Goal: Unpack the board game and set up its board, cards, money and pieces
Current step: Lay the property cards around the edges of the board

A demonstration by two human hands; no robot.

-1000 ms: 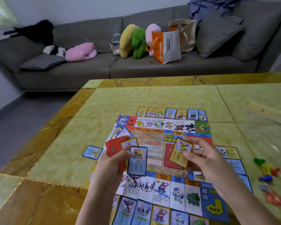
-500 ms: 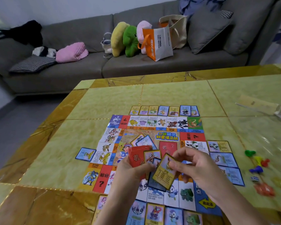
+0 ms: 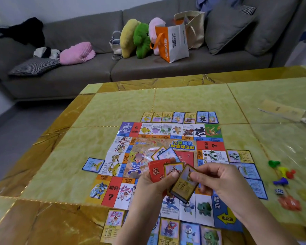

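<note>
The colourful game board (image 3: 148, 154) lies flat on the yellow-green table (image 3: 193, 101). Property cards line its edges: a row beyond the far side (image 3: 178, 117), one at the left (image 3: 93, 164), some at the right (image 3: 240, 156) and a row along the near side (image 3: 170, 230). My left hand (image 3: 152, 184) holds a fan of cards with a red one (image 3: 156, 171) at its left. My right hand (image 3: 224, 184) pinches a gold-framed card (image 3: 184, 184) against that fan, above the board's near half. Two loose cards (image 3: 164, 153) rest on the board's centre.
Coloured pawns (image 3: 281, 174), a die (image 3: 279, 191) and orange pieces (image 3: 290, 203) lie to the right of the board. A flat box or packet (image 3: 283, 110) sits at the far right. Beyond the table stands a grey sofa (image 3: 148, 68) with bags and plush toys.
My hands have come together: the right hand brought its gold-framed card onto the fan in the left hand. The blue card at the fan's front is now covered. The view shifted.
</note>
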